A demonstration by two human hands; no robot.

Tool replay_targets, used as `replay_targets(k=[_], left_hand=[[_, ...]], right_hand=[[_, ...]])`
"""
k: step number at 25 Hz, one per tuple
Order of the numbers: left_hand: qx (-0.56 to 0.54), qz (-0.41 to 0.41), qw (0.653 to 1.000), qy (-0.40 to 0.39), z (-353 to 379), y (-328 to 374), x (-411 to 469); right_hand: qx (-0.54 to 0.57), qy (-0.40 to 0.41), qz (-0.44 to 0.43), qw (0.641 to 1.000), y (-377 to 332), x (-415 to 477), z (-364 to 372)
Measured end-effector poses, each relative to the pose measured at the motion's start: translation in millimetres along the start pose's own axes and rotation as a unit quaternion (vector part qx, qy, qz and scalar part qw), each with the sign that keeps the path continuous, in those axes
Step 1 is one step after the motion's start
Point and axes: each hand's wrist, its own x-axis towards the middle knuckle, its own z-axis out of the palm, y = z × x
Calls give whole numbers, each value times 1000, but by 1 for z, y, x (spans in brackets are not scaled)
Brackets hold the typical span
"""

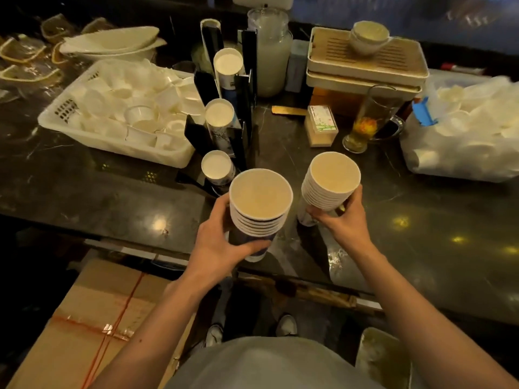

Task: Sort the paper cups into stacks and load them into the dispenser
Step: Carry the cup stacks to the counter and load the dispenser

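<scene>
My left hand (222,242) grips a stack of paper cups (259,217) with blue print, held upright above the counter's front edge. My right hand (345,217) holds a second, taller stack of paper cups (330,182) just to its right. The two stacks stand side by side, a little apart. Directly behind the left stack rises the black cup dispenser (244,108), a stepped rack with three stacks of cups in its slots (219,115) and one empty tube at the back.
A white basket of small plastic cups (56,119) sits left of the dispenser. A glass of tea (362,127), a small box and stacked tea trays (365,77) stand behind the right stack. A bag of white cups (463,153) fills the right. A cardboard box (92,318) lies below.
</scene>
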Motion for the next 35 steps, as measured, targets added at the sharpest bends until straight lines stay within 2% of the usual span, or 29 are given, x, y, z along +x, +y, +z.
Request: replay_targets(k=[4, 6, 8, 9, 11, 13, 15, 20, 22, 24, 27, 30, 32, 35], left_hand=[[-31, -3, 999, -14, -3, -2, -3], [-33, 4, 999, -17, -6, 1, -3], [-49, 12, 999, -12, -10, 2, -4], [-58, 20, 998, -10, -13, 1, -4], [-67, 32, 997, -23, -18, 1, -7], [-71, 42, 996, -43, -22, 3, -8], [-94, 47, 993, -49, -29, 4, -9], [-108, 66, 991, -33, -59, 20, -10], [-77, 78, 994, -23, -73, 30, -6], [-57, 75, 995, -24, -86, 39, 3], [-84, 34, 996, -16, -101, 55, 22], [68, -14, 997, 20, -109, 69, 55], [214, -34, 976, -4, -109, 73, 73], [262, -83, 961, -37, -104, 66, 94]], right_hand=[[-36, -11, 10, 999, 1, -9, 2], [-82, 51, -31, 995, -3, -24, -1], [-118, 111, -163, 973, -12, -46, -2], [-139, 109, -244, 953, -18, -58, 3], [-177, 22, -342, 923, -34, -75, 16], [-190, -97, -329, 920, -51, -79, 28], [-176, -182, -301, 919, -71, -73, 35], [-104, -235, -338, 905, -104, -56, 43], [-73, -246, -321, 911, -117, -47, 49], [-30, -243, -260, 934, -131, -39, 57], [39, -209, -163, 963, -147, -29, 76], [85, -181, -65, 978, -157, -17, 96], [99, -153, -8, 983, -159, -10, 105], [21, -125, 39, 991, -152, 2, 117]])
